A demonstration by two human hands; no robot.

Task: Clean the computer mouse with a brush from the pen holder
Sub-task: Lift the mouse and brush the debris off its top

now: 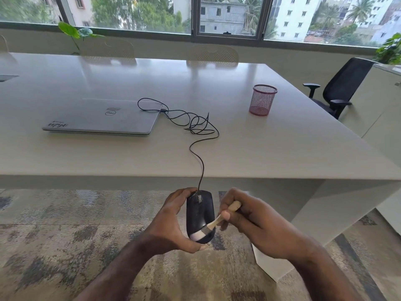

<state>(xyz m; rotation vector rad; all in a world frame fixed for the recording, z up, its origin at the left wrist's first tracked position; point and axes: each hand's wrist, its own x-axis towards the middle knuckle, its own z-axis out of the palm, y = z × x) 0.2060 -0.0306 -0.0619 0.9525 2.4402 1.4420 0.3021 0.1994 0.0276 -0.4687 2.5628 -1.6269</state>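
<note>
Below table edge, left hand (173,222) gripping mouse (199,213) lengthwise, cord end away, right hand (249,220) brush (213,223)

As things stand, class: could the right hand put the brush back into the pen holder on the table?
Probably yes. The table between the right hand and the pen holder is bare, the holder looks empty, but it stands far back, so a long reach.

laptop (102,117) lid: "DELL" logo | lid sticker: unreadable
</note>
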